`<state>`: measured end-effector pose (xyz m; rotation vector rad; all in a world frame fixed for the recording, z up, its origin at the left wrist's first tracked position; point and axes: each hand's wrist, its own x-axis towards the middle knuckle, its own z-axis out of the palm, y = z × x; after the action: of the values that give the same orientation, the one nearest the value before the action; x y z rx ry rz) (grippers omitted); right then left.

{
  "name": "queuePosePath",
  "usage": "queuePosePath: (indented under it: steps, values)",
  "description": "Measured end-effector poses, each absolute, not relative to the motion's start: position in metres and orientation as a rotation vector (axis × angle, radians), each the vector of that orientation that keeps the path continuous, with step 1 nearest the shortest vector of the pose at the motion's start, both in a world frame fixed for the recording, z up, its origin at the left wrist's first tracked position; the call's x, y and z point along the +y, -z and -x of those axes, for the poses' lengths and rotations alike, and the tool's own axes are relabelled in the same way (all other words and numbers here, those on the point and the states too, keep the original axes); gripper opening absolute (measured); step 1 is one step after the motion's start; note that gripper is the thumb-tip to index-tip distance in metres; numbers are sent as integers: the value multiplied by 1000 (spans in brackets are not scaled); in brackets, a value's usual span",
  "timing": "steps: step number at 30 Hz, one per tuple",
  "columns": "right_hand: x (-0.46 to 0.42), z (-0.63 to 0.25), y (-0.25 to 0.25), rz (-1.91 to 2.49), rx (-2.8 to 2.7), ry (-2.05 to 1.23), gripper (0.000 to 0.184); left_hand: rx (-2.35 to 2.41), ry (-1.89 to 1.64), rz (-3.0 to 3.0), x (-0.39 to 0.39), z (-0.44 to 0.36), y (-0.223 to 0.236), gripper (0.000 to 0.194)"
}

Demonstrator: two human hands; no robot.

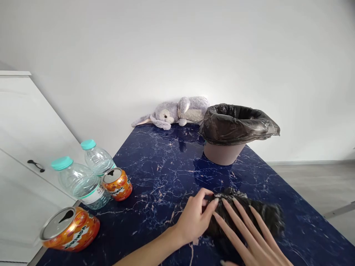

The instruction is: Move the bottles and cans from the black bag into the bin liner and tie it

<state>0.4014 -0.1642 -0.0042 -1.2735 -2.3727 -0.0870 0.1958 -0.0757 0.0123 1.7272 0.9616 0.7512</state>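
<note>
A crumpled black plastic bag (269, 218) lies on the dark blue marbled table (155, 173), close in front of me. At its left edge, my left hand (195, 216) pinches the plastic between thumb and curled fingers. My right hand (252, 236) rests flat over the bag, its fingers stretched out and slightly spread, pressing on the plastic. Beyond the hands stands a brownish bin (224, 152), with a black liner (235, 127) folded over its rim. Part of the bag is hidden beneath my right hand.
Left on the table stand two opened orange Mirinda cans, a nearer can (73, 231) and a farther can (119, 184), beside two clear bottles with teal caps, a front bottle (80, 181) and a back bottle (97, 157). A plush rabbit (177, 111) lies by the wall. A white cabinet (24, 129) borders the left.
</note>
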Motion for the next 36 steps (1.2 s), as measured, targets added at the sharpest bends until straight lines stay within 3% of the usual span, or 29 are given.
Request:
queuePosePath:
  steps: [8,20,31,36]
  values:
    - [-125,-406,31,1453,-2344,175,75,1130,-1005,-1606,-71,-194,-11,45]
    - [-119,-423,42,1522,-2309,112,68,1155,-1046,-1436,-58,-186,-11,28]
    - [-92,-558,59,1632,-2254,-134,60,1069,-1055,-1423,-55,-185,-7,22]
    - [-96,-562,54,1729,-2284,34,66,986,-999,-1484,-55,-185,-5,19]
